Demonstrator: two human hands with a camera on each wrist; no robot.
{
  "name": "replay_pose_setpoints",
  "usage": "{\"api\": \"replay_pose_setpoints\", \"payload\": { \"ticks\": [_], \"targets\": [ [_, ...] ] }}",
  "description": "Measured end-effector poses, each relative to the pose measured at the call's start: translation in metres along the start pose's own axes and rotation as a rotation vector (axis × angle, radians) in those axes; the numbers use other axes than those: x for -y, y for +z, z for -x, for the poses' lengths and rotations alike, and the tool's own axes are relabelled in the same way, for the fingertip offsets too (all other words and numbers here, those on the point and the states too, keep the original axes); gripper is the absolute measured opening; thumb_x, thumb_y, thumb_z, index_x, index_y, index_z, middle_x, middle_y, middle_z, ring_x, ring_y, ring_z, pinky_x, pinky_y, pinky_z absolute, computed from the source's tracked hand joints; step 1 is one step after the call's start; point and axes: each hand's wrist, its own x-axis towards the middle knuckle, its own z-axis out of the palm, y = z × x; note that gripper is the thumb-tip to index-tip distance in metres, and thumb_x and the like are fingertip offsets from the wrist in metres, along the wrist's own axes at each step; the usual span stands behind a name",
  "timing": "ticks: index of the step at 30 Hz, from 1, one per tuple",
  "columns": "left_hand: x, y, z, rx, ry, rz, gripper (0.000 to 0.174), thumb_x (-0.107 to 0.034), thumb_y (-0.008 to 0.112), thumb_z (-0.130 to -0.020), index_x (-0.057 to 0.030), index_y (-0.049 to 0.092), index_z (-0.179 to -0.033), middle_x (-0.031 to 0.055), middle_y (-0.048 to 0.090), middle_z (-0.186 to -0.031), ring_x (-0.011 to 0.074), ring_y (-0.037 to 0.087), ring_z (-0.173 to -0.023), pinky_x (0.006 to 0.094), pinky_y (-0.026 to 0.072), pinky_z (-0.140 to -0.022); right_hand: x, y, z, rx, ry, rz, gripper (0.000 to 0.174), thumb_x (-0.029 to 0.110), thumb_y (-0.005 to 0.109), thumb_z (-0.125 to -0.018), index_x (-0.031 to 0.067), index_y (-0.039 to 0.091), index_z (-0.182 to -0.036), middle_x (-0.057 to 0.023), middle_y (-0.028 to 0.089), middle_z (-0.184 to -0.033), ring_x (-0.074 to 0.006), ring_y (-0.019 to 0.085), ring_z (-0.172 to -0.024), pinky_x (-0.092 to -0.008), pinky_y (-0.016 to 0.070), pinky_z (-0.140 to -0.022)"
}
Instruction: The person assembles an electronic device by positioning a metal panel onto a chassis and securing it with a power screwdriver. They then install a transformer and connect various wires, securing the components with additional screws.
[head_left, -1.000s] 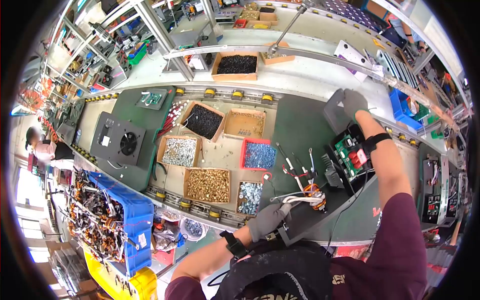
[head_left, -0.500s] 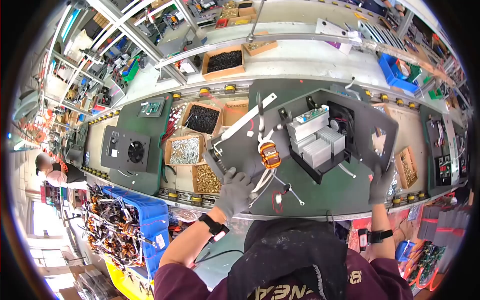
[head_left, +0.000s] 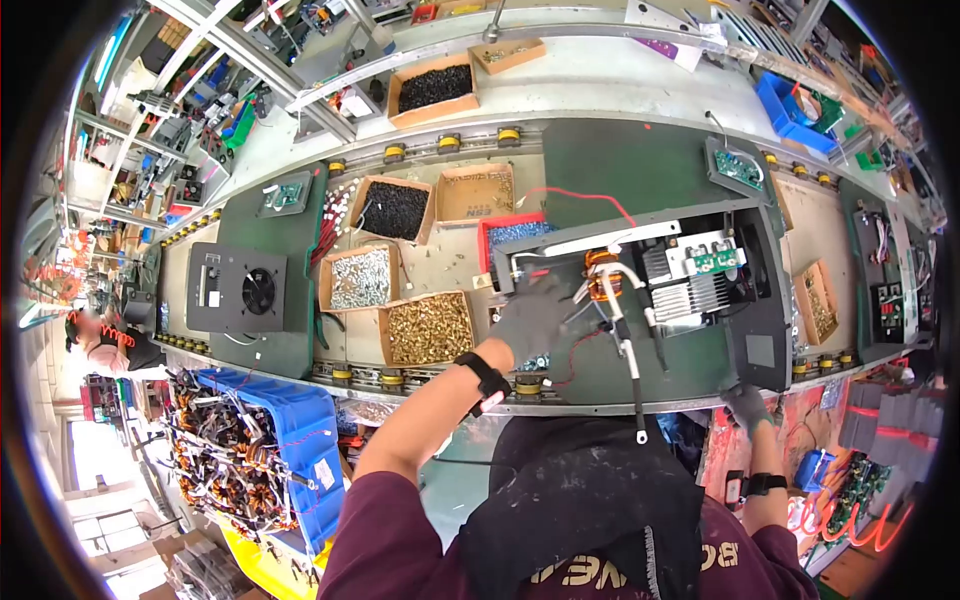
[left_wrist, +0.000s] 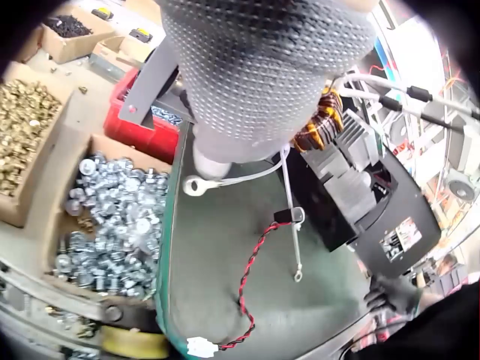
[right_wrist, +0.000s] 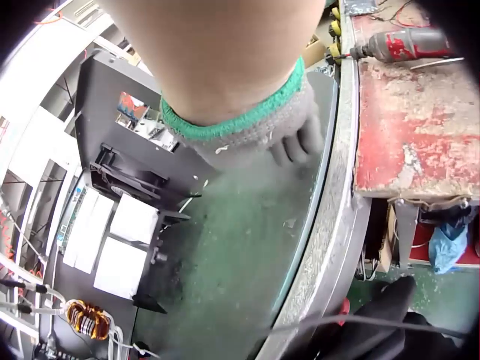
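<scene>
A black metal case (head_left: 760, 345) lies lengthwise on the green board, holding silver heat sinks (head_left: 690, 298) and a small green circuit board (head_left: 716, 258). Beside them sits a copper-wound coil (head_left: 602, 275) with thick leads (head_left: 630, 375) hanging over the front. My gloved left hand (head_left: 530, 322), blurred, is at the case's left end with its fingers extended. In the left wrist view, a fingertip lies near a ring terminal (left_wrist: 196, 185); a twisted red-black lead (left_wrist: 244, 292) dangles below. By the case's front right corner is my gloved right hand (head_left: 747, 405), fingers loosely spread and holding nothing visible.
Cardboard boxes of brass parts (head_left: 466, 345), silver screws (head_left: 325, 285) and black parts (head_left: 430, 222) stand left of the case. A red tray (head_left: 484, 240) touches its back left. Farther left sits a black fan unit (head_left: 235, 290). The table's front edge (head_left: 450, 408) runs before me.
The case has swung round until its long side lies along the table. My left hand has shifted right along with its end; my right hand came from the far side down to the front corner.
</scene>
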Motion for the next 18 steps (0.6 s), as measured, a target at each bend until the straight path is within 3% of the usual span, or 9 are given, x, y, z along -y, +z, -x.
{"api": "replay_pose_setpoints", "payload": {
  "ticks": [2, 4, 7, 9, 12, 14, 16, 17, 18],
  "targets": [
    [-0.023, -0.045, 0.006, 0.152, 0.055, 0.093, 0.027, -0.029, 0.061, -0.08, -0.0207, 0.062, -0.106, -0.0007, 0.056, -0.115, 0.0184, 0.043, -0.123, 0.0543, 0.018, -0.109, 0.007, -0.016, 0.02, -0.019, -0.018, -0.174, 0.019, 0.022, 0.062, -0.085, 0.0024, 0.061, -0.085, -0.0059, 0.059, -0.068, -0.0131, 0.056, -0.051, -0.0295, 0.0422, -0.041],
    [-0.039, -0.048, 0.035, 0.161, 0.239, 0.187, 0.028, -0.029, 0.059, -0.082, -0.0218, 0.063, -0.109, -0.002, 0.054, -0.122, 0.0178, 0.037, -0.129, 0.0561, 0.0137, -0.11, 0.006, -0.031, 0.026, -0.203, -0.275, -0.297, 0.014, 0.016, 0.058, -0.089, 0.0032, 0.061, -0.091, -0.0043, 0.059, -0.073, -0.011, 0.054, -0.057, -0.0261, 0.0416, -0.048],
    [-0.03, 0.006, 0.082, 0.402, 0.234, -0.045, 0.029, -0.026, 0.057, -0.084, -0.0216, 0.063, -0.112, -0.0023, 0.051, -0.131, 0.0188, 0.031, -0.135, 0.0551, 0.0111, -0.111, 0.067, -0.052, 0.059, -0.424, -0.592, -0.359, 0.017, 0.014, 0.054, -0.092, 0.0013, 0.058, -0.102, -0.0035, 0.058, -0.082, -0.0078, 0.05, -0.065, -0.023, 0.041, -0.056],
    [-0.014, 0.03, 0.117, 0.405, 0.218, -0.051, 0.029, -0.024, 0.057, -0.083, -0.0209, 0.064, -0.111, -0.0022, 0.049, -0.134, 0.0194, 0.029, -0.136, 0.0536, 0.0111, -0.112, 0.154, -0.059, 0.105, -0.427, -0.604, -0.365, 0.02, 0.015, 0.054, -0.092, -0.0004, 0.056, -0.105, -0.0034, 0.057, -0.083, -0.0079, 0.051, -0.067, -0.0237, 0.0416, -0.058],
    [0.004, 0.046, 0.167, 0.356, 0.108, 0.073, 0.029, -0.02, 0.058, -0.08, -0.0187, 0.066, -0.108, -0.0006, 0.047, -0.138, 0.0209, 0.028, -0.137, 0.0498, 0.0118, -0.114, 0.225, -0.06, 0.107, -0.337, -0.79, -0.501, 0.024, 0.019, 0.054, -0.093, 0.0004, 0.056, -0.107, -0.0064, 0.059, -0.086, -0.0105, 0.056, -0.07, -0.0244, 0.0448, -0.061],
    [0.013, 0.041, 0.184, 0.3, -0.015, 0.196, 0.028, -0.018, 0.058, -0.078, -0.0173, 0.067, -0.105, 0.0009, 0.047, -0.138, 0.022, 0.03, -0.136, 0.0475, 0.0126, -0.114, 0.265, -0.052, 0.101, 0.102, -0.348, -1.087, 0.028, 0.022, 0.052, -0.094, -0.0008, 0.055, -0.111, -0.0117, 0.062, -0.092, -0.0186, 0.062, -0.079, -0.0263, 0.05, -0.065],
    [0.022, 0.025, 0.202, 0.258, -0.149, 0.132, 0.029, -0.014, 0.059, -0.074, -0.0172, 0.069, -0.101, 0.0038, 0.049, -0.136, 0.0229, 0.033, -0.134, 0.0446, 0.0153, -0.114, 0.258, -0.041, 0.044, 0.306, -0.241, -1.136, 0.033, 0.024, 0.05, -0.096, -0.0035, 0.053, -0.113, -0.0176, 0.062, -0.101, -0.027, 0.064, -0.089, -0.0308, 0.054, -0.075],
    [0.025, 0.025, 0.208, 0.132, -0.207, 0.16, 0.027, -0.01, 0.06, -0.072, -0.0164, 0.069, -0.096, 0.0057, 0.053, -0.128, 0.0244, 0.042, -0.125, 0.0438, 0.0233, -0.11, 0.261, -0.034, 0.026, 0.303, -0.262, -1.234, 0.033, 0.023, 0.047, -0.097, -0.0068, 0.052, -0.111, -0.0205, 0.06, -0.107, -0.03, 0.062, -0.098, -0.0334, 0.0528, -0.085],
    [0.029, 0.024, 0.212, 0.142, -0.231, 0.157, 0.027, -0.01, 0.06, -0.072, -0.0164, 0.069, -0.096, 0.0057, 0.053, -0.128, 0.0244, 0.042, -0.125, 0.0438, 0.0233, -0.11, 0.258, -0.028, -0.001, 0.389, -0.32, -1.372, 0.033, 0.023, 0.046, -0.098, -0.0071, 0.052, -0.109, -0.0213, 0.059, -0.109, -0.0295, 0.061, -0.1, -0.034, 0.0519, -0.089]
  ]
}}
